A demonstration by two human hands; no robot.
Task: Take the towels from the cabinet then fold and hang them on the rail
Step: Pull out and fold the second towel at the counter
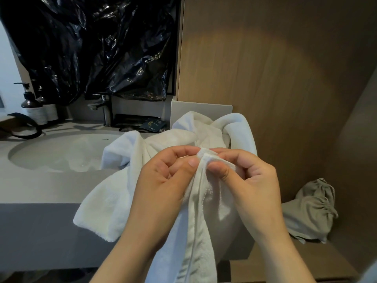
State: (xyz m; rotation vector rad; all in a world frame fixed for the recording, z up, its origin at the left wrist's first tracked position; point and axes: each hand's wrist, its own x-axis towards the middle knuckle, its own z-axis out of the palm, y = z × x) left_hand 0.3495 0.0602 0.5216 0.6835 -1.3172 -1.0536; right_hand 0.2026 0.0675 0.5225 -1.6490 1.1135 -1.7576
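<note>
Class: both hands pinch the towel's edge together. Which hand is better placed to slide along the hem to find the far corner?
Probably the right hand: the towel bunches toward the sink behind the left hand.

A grey surface (51, 186) holds a round sink (61, 154) at left, with a dark faucet (105, 111) behind. Black plastic sheeting (91, 43) covers the far wall. A lit wooden panel (265, 68) stands right.

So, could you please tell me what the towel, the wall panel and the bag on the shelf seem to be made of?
Towel: white terry cloth, judging by its fuzzy pile and stitched hem. Wall panel: matte wood or wood-look laminate, with faint vertical grain. Bag: grey-green woven fabric, probably cotton or linen, gathered by a drawstring.
</note>
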